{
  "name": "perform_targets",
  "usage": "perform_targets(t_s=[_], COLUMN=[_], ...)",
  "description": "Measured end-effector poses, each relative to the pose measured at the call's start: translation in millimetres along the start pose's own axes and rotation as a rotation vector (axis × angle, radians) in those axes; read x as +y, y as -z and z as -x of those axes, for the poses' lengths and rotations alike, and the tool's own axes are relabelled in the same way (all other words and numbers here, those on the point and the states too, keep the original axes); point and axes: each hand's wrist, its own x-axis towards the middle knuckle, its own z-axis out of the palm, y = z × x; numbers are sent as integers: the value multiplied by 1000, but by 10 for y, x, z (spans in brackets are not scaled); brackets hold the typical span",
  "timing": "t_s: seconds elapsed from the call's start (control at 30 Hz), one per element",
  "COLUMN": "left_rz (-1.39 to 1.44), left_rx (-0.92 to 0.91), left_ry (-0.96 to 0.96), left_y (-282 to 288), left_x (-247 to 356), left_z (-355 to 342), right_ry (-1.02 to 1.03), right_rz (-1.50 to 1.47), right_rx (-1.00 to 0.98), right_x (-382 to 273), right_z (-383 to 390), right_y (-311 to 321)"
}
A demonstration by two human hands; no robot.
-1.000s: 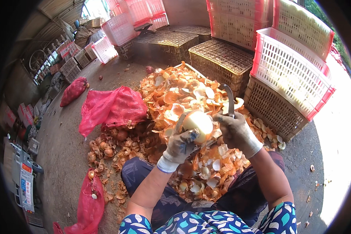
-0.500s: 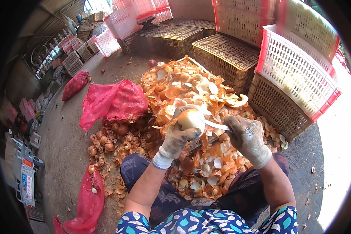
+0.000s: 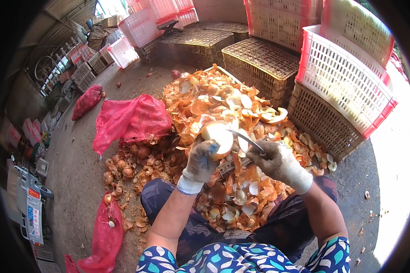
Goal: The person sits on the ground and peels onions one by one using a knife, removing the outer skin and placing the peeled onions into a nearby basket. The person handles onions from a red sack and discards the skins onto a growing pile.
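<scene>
My left hand (image 3: pixel 200 161), in a greyish knit glove, is closed round an onion (image 3: pixel 217 136) whose pale inner layer is mostly bare. In my gloved right hand (image 3: pixel 278 160) is a knife with a thin curved blade (image 3: pixel 245 138); its handle is hidden in my fist. The blade's tip reaches the right side of the onion. Under and beyond both hands spreads a big heap of orange-brown onion skins (image 3: pixel 200 102). Unpeeled onions (image 3: pixel 127 172) lie to the left of the heap, by the mouth of a red mesh sack (image 3: pixel 136 119).
Plastic crates stand along the back and right, among them a white and pink crate (image 3: pixel 346 79) and a dark brown crate (image 3: pixel 259 63). A full red mesh sack (image 3: pixel 87 101) lies farther left, and a limp mesh sack (image 3: pixel 105 232) near left. A small vehicle (image 3: pixel 29 200) stands at far left.
My right hand has turned and moved slightly left and down, so the knife blade now slopes more steeply. The onion has turned in my left hand and shows more white.
</scene>
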Motion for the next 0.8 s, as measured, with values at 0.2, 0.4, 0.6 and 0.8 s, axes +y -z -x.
perform_targets(t_s=[0.2, 0.4, 0.6, 0.8], left_rz=[183, 269, 452, 315], left_rx=[130, 458, 337, 428], left_ry=[-22, -137, -231, -279], left_y=[-8, 44, 10, 20], left_x=[-135, -247, 60, -62], left_z=[-13, -93, -118, -124], right_ry=[109, -28, -128, 48], right_rz=[261, 126, -104, 187], right_rx=[63, -23, -22, 162], right_x=[4, -50, -42, -226], right_z=[6, -7, 115, 56], right_y=[-62, -237, -288, -402])
